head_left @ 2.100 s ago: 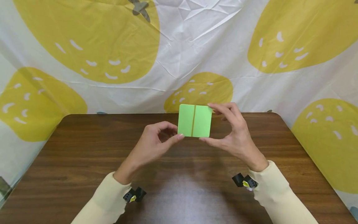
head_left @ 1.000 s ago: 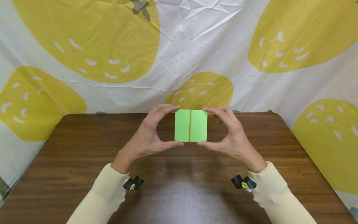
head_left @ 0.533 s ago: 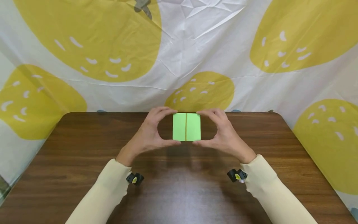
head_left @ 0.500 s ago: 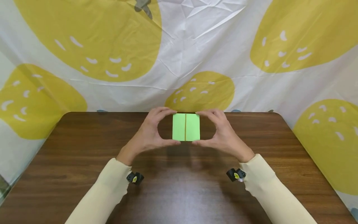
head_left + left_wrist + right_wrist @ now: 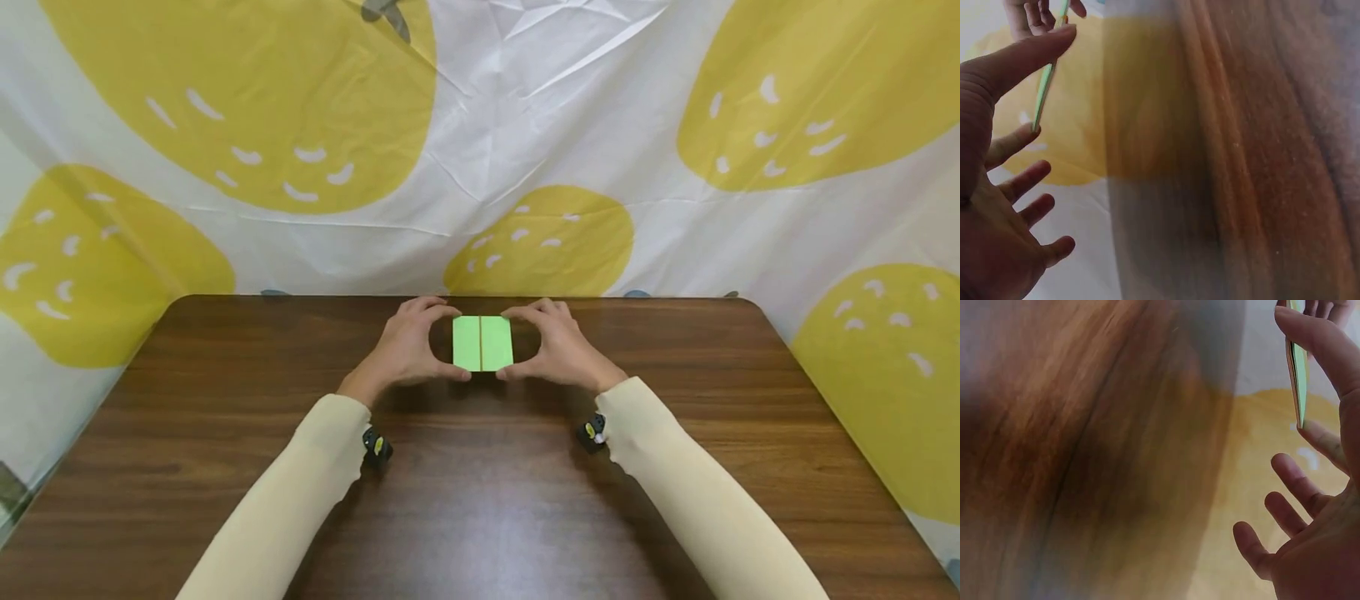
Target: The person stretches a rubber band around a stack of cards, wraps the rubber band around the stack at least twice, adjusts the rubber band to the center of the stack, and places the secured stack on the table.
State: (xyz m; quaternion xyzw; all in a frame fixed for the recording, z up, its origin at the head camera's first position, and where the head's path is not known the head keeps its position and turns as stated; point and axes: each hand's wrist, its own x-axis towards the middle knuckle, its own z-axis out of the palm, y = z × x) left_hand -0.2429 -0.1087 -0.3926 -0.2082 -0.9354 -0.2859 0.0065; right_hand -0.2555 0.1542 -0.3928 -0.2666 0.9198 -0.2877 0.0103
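Note:
A thin square stack of light green cards (image 5: 467,345) with rounded corners has a tan rubber band (image 5: 481,343) running down its middle. Between thumb and index finger, my left hand (image 5: 405,343) pinches its left corners, and my right hand (image 5: 561,348) pinches the right ones the same way. Seen edge-on in the right wrist view, the card stack (image 5: 1298,381) shows layers. The left wrist view also catches the stack (image 5: 1046,84) edge-on, with the other fingers of each hand spread clear of it. Its far face is hidden.
A brown wooden table (image 5: 480,500) lies beneath, its far edge just behind the hands. Behind it hangs a white cloth (image 5: 337,250) with big yellow fruit prints. Small black wrist cameras (image 5: 377,447) sit at both cream sleeves (image 5: 277,492).
The left hand shifted its fingers from the lower corner to both left corners. Both hands then carried the card stack away from the head, lower and slightly left; it looks smaller.

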